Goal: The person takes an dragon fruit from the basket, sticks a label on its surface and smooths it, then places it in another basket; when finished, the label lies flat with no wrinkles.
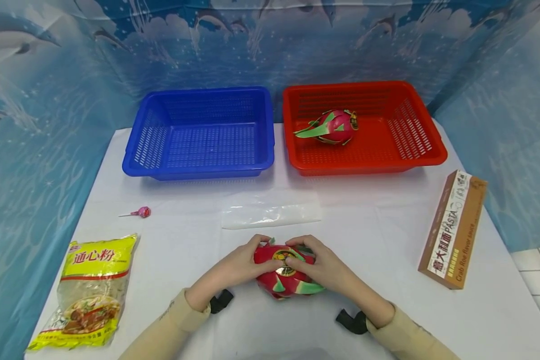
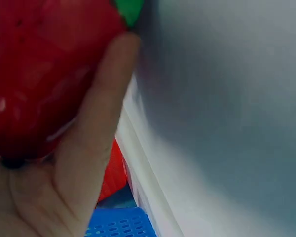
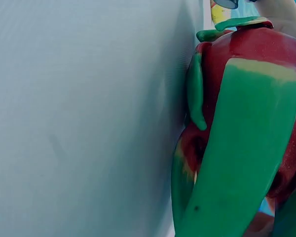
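Note:
A red dragon fruit with green scales and a round black-and-gold sticker sits at the front middle of the white table. My left hand grips its left side and my right hand grips its right side. Both thumbs lie on top, meeting at the sticker. In the left wrist view, the fruit's glossy red skin lies against the palm and a finger. Broad green scales fill much of the right wrist view, where most of the right hand is out of sight.
A flat clear plastic bag lies beyond the hands. Behind it stand a blue basket and a red basket, the latter holding another dragon fruit. A lollipop and yellow pasta bag lie left; a pasta box lies right.

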A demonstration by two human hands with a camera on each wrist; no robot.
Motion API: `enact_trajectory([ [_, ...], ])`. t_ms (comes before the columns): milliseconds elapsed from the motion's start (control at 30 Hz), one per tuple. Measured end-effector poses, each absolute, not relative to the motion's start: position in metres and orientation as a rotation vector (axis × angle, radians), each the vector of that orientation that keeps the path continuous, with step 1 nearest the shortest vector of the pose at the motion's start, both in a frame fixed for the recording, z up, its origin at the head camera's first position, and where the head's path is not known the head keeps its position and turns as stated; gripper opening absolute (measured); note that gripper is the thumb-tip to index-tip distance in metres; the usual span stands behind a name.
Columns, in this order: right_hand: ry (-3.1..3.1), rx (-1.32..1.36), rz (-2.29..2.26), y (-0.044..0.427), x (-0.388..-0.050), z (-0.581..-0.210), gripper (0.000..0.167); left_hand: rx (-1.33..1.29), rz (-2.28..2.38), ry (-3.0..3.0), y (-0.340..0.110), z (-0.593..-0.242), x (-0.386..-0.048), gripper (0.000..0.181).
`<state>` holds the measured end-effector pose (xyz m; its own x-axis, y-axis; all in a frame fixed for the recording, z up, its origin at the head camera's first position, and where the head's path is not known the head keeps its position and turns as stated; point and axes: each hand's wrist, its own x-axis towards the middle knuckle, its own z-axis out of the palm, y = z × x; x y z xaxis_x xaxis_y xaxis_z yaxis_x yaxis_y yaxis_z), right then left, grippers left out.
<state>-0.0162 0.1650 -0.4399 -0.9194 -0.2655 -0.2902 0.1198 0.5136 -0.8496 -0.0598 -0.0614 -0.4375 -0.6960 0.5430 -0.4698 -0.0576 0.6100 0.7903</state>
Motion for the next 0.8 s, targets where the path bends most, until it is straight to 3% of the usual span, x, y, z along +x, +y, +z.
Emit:
enact_trajectory([
  [367, 2.398, -0.171, -1.336, 0.159, -0.018, -0.439, 0.035, 0.449, 1.1, 2.13, -0.061, -0.44, -0.057, 0.074],
  [800, 2.38, 0.016, -1.301, 0.141, -0.025, -0.433, 0.028, 0.473, 1.103, 2.091, -0.064, -0.437, -0.059, 0.074],
])
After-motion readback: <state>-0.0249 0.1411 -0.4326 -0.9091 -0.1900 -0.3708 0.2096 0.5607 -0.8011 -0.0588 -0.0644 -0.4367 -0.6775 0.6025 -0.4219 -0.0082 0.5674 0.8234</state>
